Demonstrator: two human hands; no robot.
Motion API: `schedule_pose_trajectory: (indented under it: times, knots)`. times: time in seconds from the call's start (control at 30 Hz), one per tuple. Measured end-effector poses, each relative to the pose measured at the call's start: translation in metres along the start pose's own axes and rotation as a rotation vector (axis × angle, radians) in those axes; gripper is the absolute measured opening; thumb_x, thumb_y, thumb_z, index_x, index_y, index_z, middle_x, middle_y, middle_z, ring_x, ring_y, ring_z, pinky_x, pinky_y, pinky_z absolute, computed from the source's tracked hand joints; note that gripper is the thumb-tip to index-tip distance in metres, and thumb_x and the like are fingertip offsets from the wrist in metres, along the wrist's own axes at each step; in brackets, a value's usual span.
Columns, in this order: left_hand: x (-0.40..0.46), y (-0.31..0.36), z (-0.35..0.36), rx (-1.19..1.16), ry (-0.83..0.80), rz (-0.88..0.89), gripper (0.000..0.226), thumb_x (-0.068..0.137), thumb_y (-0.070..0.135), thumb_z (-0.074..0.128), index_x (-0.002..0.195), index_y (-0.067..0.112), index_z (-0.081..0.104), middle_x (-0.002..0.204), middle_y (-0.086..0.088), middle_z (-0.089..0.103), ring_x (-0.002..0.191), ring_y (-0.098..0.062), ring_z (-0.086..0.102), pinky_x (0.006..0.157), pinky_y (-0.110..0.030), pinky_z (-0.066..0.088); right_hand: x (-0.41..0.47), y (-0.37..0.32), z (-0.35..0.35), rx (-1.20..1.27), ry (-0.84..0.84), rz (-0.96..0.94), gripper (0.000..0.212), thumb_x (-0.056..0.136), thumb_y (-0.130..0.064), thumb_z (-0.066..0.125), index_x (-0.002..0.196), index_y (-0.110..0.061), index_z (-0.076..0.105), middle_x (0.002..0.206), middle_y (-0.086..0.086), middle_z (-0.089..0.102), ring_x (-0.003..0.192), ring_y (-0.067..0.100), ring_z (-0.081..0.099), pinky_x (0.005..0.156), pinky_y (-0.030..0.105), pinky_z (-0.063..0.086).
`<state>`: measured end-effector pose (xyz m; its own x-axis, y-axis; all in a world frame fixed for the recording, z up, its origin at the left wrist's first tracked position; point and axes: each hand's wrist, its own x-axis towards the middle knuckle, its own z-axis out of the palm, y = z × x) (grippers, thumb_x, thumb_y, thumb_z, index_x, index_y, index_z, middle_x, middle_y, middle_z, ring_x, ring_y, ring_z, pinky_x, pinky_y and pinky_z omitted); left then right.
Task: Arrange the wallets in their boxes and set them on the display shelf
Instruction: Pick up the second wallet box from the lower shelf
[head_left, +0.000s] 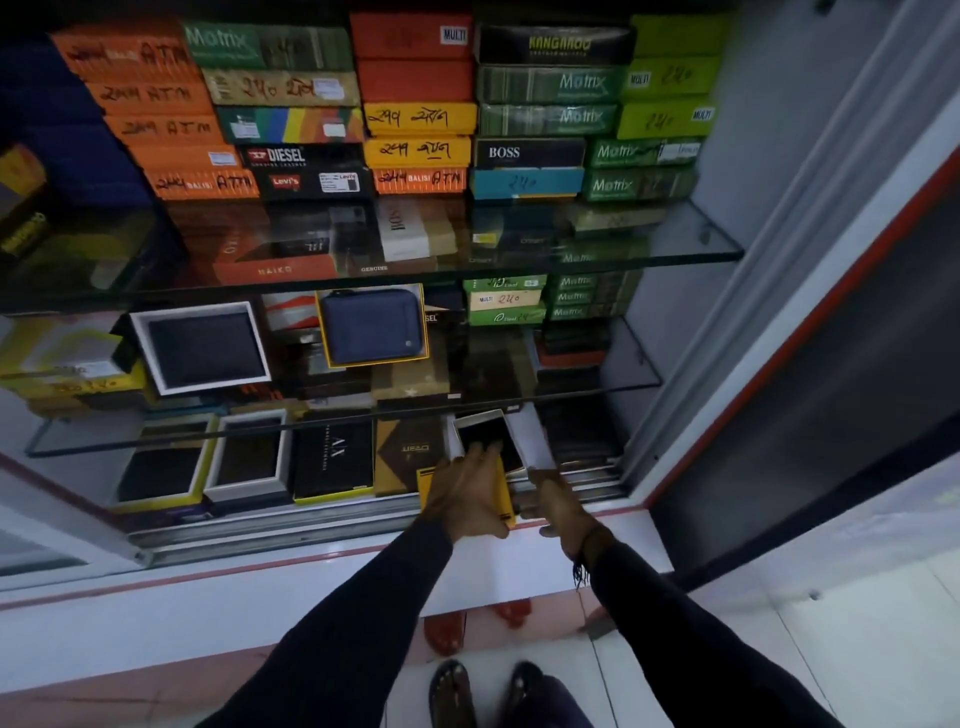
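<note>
Fingers of the left hand (470, 491) spread over a yellow wallet box (506, 512), pressing it and the dark wallet (491, 439) inside toward the bottom shelf (343, 506). The right hand (553, 501) pinches the box's white lid (535, 441), probably keeping it open while the box slides in beside the brown box (408, 454).

Dim glass-shelved cabinet (691, 254) with red-trimmed white frame (769, 364), above pale tiled floor (857, 649).

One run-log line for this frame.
phase: placing | left hand: on yellow box | right hand: on white-rimmed box | site: bottom shelf
</note>
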<state>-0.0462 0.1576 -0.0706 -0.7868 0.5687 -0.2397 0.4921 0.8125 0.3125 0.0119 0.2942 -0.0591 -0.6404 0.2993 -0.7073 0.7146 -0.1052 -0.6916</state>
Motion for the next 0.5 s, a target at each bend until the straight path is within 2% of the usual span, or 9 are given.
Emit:
schedule_pose_trajectory:
  times: [0.07, 0.1, 0.17, 0.27, 0.37, 0.43, 0.5]
  knots:
    - [-0.004, -0.006, -0.006, -0.073, 0.009, 0.025, 0.129, 0.051, 0.048, 0.091, 0.154, 0.027, 0.018, 0.150, -0.006, 0.038, 0.126, -0.035, 0.054, 0.098, -0.046, 0.051, 0.001, 0.001, 0.003, -0.036, -0.020, -0.056, 0.024, 0.096, -0.030, 0.049, 0.101, -0.010, 0.062, 0.099, 0.011, 0.069, 0.080, 0.022, 0.061, 0.074, 0.030, 0.041]
    - [-0.007, -0.010, -0.012, -0.097, 0.018, 0.032, 0.128, 0.052, 0.050, 0.091, 0.154, 0.029, 0.018, 0.152, -0.005, 0.035, 0.127, -0.034, 0.052, 0.096, -0.044, 0.051, 0.001, 0.001, 0.005, -0.048, -0.023, -0.080, 0.021, 0.090, -0.030, 0.055, 0.089, -0.010, 0.062, 0.089, 0.010, 0.067, 0.076, 0.022, 0.061, 0.068, 0.026, 0.040]
    - [-0.014, -0.019, -0.022, -0.146, 0.040, 0.039, 0.125, 0.053, 0.053, 0.088, 0.154, 0.032, 0.018, 0.155, -0.003, 0.032, 0.130, -0.035, 0.050, 0.095, -0.046, 0.052, 0.005, 0.004, 0.011, -0.082, 0.005, -0.123, 0.025, 0.081, -0.037, 0.060, 0.075, -0.012, 0.062, 0.081, 0.012, 0.064, 0.076, 0.026, 0.059, 0.063, 0.029, 0.040]
    - [-0.026, -0.039, -0.038, -0.213, 0.066, 0.041, 0.123, 0.050, 0.052, 0.087, 0.152, 0.030, 0.021, 0.152, -0.001, 0.034, 0.136, -0.033, 0.043, 0.102, -0.052, 0.050, 0.016, 0.007, 0.023, -0.040, 0.088, -0.171, 0.035, 0.084, -0.046, 0.066, 0.067, -0.015, 0.064, 0.074, 0.012, 0.066, 0.072, 0.025, 0.061, 0.065, 0.035, 0.049]
    - [-0.035, -0.055, -0.049, -0.276, 0.080, 0.039, 0.122, 0.049, 0.050, 0.088, 0.151, 0.030, 0.023, 0.155, 0.000, 0.029, 0.143, -0.029, 0.033, 0.109, -0.053, 0.045, 0.016, 0.004, 0.030, -0.083, 0.145, -0.246, 0.025, 0.080, -0.041, 0.075, 0.071, -0.018, 0.073, 0.074, 0.007, 0.072, 0.075, 0.023, 0.067, 0.074, 0.037, 0.055]
    - [-0.039, -0.063, -0.056, -0.330, 0.066, 0.017, 0.121, 0.049, 0.045, 0.089, 0.149, 0.033, 0.023, 0.153, 0.001, 0.030, 0.140, -0.028, 0.037, 0.107, -0.052, 0.048, 0.016, 0.004, 0.030, -0.106, 0.174, -0.280, 0.018, 0.079, -0.034, 0.078, 0.078, -0.016, 0.077, 0.080, 0.007, 0.075, 0.083, 0.024, 0.070, 0.079, 0.036, 0.056]
    - [-0.047, -0.078, -0.060, -0.396, 0.039, -0.044, 0.120, 0.053, 0.035, 0.091, 0.150, 0.035, 0.021, 0.150, -0.001, 0.031, 0.135, -0.027, 0.044, 0.103, -0.049, 0.052, 0.016, 0.005, 0.027, -0.112, 0.201, -0.270, 0.017, 0.078, -0.030, 0.079, 0.066, -0.020, 0.072, 0.072, 0.004, 0.072, 0.080, 0.023, 0.068, 0.075, 0.033, 0.054]
